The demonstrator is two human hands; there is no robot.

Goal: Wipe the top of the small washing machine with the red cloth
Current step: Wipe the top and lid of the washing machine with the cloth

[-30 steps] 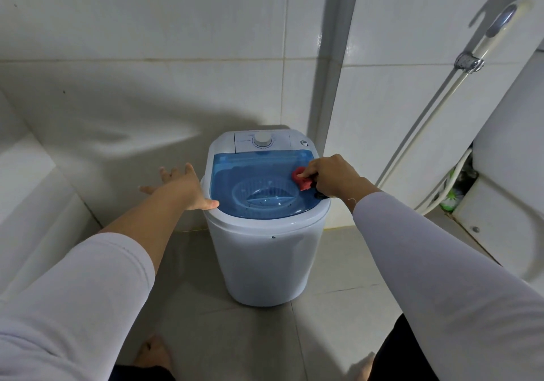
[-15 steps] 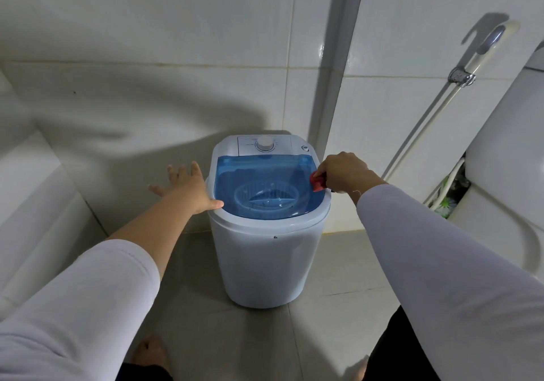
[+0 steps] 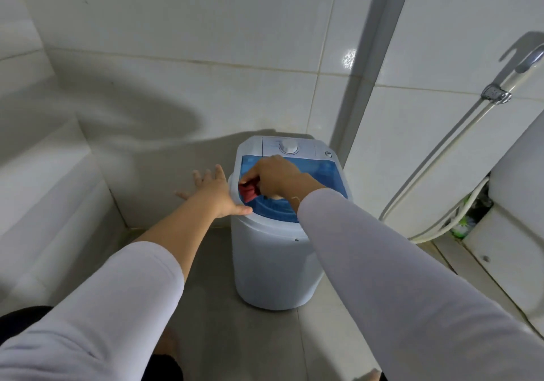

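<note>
The head view looks down into a tiled bathroom corner. Just right of the frame's centre stands the small washing machine (image 3: 273, 263), a white round tub on a grey floor (image 3: 217, 292), its top covered by a translucent blue lid (image 3: 323, 171) with a white control panel and a round dial (image 3: 288, 146) along its far edge.

The right hand (image 3: 275, 176) reaches in from the lower right across the lid, knuckles up and fingers curled round the red cloth (image 3: 248, 191). The cloth is bunched, and only a small wad shows, poking out at the left and lower side of the fist, over the left part of the blue lid close to the white rim. It sits under the fingers and against the lid surface; how much more of it lies inside the hand cannot be seen.

The left hand (image 3: 216, 190) comes in from the lower left with the fingers spread and straight, holding nothing. Its thumb lies along the machine's left front rim just below the cloth, while the fingers point up and away toward the wall; whether the palm presses the tub's side cannot be told.

At the right edge of the frame a spray hose (image 3: 441, 157) hangs from a wall clip, beside a white toilet (image 3: 518, 174). White sleeves (image 3: 397, 277) cover both forearms in the lower frame.
</note>
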